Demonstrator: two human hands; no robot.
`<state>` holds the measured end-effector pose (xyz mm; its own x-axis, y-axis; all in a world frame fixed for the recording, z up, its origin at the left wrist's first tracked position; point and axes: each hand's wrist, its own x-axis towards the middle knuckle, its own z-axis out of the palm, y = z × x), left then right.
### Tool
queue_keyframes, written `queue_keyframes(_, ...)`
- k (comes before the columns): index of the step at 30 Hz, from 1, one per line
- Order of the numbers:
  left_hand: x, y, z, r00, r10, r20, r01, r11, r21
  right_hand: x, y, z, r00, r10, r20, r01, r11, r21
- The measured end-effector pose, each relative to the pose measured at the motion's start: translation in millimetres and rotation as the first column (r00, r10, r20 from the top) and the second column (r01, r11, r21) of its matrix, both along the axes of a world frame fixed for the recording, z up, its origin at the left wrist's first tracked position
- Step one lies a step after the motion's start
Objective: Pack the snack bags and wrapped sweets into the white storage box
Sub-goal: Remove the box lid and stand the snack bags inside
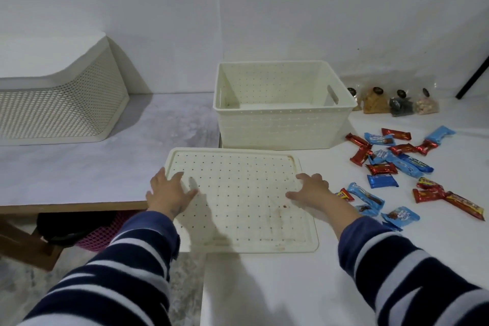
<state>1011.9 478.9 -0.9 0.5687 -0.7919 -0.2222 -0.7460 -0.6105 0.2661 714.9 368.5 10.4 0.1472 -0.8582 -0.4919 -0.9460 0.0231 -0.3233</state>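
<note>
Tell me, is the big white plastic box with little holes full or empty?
Empty. The white plastic storage box shows only bare floor inside, its perforated white lid lies on the table, and the wrapped sweets are outside.

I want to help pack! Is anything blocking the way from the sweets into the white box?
Nothing visible does. The white storage box stands open and looks empty, its lid lying flat in front under both hands. The wrapped sweets lie loose to its right.
</note>
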Motion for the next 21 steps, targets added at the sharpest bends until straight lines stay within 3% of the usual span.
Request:
queue_keyframes(11,-97.0,-115.0,116.0,0.914,-0.406,0.012,0.393,0.875,-0.283,-85.3,-33.5,109.4,0.998,-0.053,0.02,0.055,0.984,-0.169)
queue_keyframes(17,-192.8,-175.3,140.6,0.833,-0.548,0.07,0.53,0.756,-0.385,-148.7,-70.6,126.8,0.994,-0.109,0.002,0.107,0.975,-0.196)
queue_keyframes(21,-265.3,-230.4,142.4,0.779,-0.626,0.017,0.566,0.692,-0.447,-194.5,-116.8,121.4,0.993,-0.12,0.015,0.121,0.973,-0.195)
